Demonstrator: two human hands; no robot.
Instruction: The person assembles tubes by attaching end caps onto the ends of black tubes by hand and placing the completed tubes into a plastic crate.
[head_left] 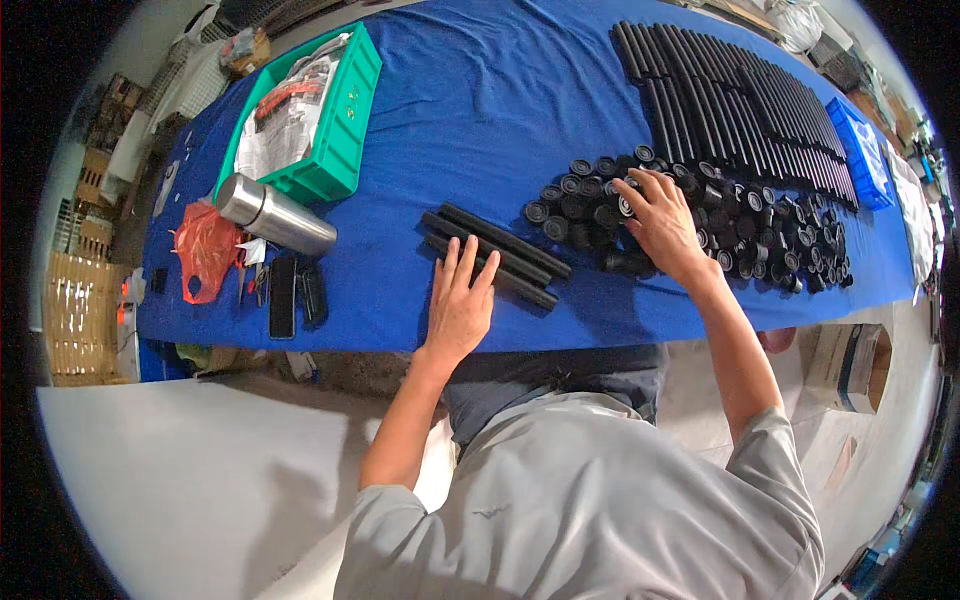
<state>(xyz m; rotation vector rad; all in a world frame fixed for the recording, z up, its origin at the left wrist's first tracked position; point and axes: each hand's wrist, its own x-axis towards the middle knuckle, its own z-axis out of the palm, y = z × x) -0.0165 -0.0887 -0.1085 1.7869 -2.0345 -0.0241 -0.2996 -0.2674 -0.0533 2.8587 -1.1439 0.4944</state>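
Note:
A few short black tubes [515, 239] lie side by side, slanting, on the blue cloth in front of me. My left hand [462, 303] rests with outstretched fingers over their near left part. To their right spreads a heap of round black caps [745, 225], several showing ringed ends. My right hand [664, 228] reaches over the left part of this heap, its fingers apart and bent down toward the caps. A cap with a paler face shows beside its fingertips, and no cap is visibly lifted. The palm hides the caps under it.
Rows of long black tubes [735, 105] lie beyond the caps, beside a blue bin [860, 150]. At the left are a green crate [345, 130], a steel flask [280, 218], an orange plastic bag [205, 250] and a phone [283, 297]. A cardboard box [842, 368] stands lower right.

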